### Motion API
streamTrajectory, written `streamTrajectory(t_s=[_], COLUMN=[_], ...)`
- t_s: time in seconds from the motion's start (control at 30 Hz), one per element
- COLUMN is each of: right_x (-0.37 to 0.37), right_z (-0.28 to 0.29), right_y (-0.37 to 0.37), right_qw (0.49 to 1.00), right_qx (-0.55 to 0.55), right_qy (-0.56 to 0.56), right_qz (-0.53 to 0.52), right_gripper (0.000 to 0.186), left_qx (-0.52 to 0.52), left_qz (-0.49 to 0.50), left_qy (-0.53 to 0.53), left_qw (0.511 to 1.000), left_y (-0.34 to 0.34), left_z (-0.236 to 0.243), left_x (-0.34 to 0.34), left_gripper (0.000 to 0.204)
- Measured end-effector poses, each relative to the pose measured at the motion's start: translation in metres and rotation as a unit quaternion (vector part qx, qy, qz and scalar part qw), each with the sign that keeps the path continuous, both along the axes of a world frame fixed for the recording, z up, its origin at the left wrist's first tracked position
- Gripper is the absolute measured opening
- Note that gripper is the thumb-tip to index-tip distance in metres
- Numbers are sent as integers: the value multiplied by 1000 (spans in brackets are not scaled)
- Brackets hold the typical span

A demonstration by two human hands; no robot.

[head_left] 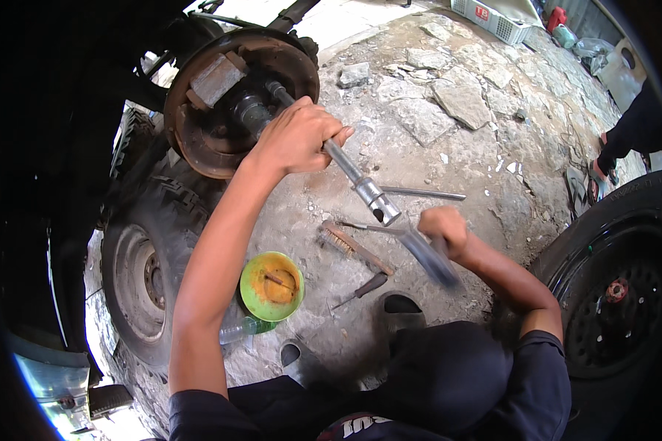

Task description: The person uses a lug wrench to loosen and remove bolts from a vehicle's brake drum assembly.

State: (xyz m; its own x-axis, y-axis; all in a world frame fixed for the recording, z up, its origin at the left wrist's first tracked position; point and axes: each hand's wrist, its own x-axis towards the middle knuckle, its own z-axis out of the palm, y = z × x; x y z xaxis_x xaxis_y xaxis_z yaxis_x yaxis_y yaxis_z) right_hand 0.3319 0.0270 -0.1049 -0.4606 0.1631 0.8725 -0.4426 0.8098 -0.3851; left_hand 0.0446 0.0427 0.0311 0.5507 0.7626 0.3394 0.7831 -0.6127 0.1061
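My left hand is closed around a long steel extension bar. The bar's far end reaches a fitting beside the dark hub in the rusty brake backing plate; its near end carries a chrome socket. My right hand is closed on a hammer, smeared by motion, just right of and below the socket. On the ground below lie a loose steel rod, a wire brush and a screwdriver.
A green bowl with orange contents and a plastic bottle sit lower left. Tyres stand left and right. A white crate lies behind broken stone. Another person's dark-clothed leg is at right.
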Motion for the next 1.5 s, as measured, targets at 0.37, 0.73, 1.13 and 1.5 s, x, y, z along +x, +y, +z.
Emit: streamTrajectory(t_s=[0.37,0.73,1.13,1.5], right_x=[-2,-10,-19,42], right_z=[-110,-160,-198,-15], right_y=[-13,-3,99,71], right_qw=[847,847,834,949], right_qx=[-363,-30,40,-120], right_qy=[-284,-405,-453,-258], right_qz=[-265,-344,-314,-133], right_gripper=[26,32,28,31], left_qx=[6,-1,-31,-41], left_qz=[-2,-6,12,4], left_qy=[18,12,35,24], left_qw=[1000,1000,999,999], left_y=[-1,-1,3,-1], left_z=[1,-2,8,6], left_x=[1,-2,7,1], left_gripper=[36,34,34,34])
